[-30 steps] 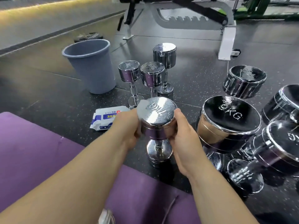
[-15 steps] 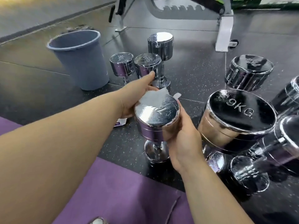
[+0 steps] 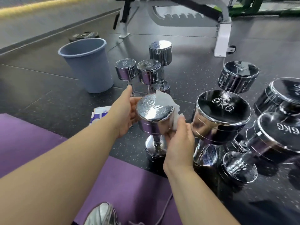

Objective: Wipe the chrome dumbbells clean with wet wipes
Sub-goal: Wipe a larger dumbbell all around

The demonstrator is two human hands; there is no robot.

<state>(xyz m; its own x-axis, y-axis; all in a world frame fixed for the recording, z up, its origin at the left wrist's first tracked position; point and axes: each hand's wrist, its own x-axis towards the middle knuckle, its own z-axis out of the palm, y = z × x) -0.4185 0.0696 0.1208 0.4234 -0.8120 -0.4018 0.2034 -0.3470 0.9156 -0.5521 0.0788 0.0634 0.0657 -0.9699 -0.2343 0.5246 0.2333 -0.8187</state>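
1. The dumbbell (image 3: 154,111) is standing on end on the dark floor (image 3: 186,75). Its upper head is sitting between the two hands, and its lower head is resting on the floor just below them.
2. The left hand (image 3: 125,112) is gripping the left side of the upper head, with the thumb curling toward the rim and the forefinger sticking out straight past the far side.
3. The right hand (image 3: 179,140) is pressing the wipe (image 3: 164,99) against the right side of the same head, its fingers curling onto the white sheet.
4. The wipe is running up from under the right fingers and over the far rim, partly covering the flat top.
5. A pack (image 3: 99,114) is lying on the floor, showing from behind the left wrist.
6. Three small dumbbells (image 3: 149,72) are standing upright just beyond the grip.
7. A bin (image 3: 86,65) is standing farther off, beyond the left hand.
8. A 9KG dumbbell (image 3: 222,114) is standing just to the right of the right hand, and whether the two are touching cannot be told.
9. A purple mat (image 3: 32,143) is lying beneath both forearms, nearer than the grip.
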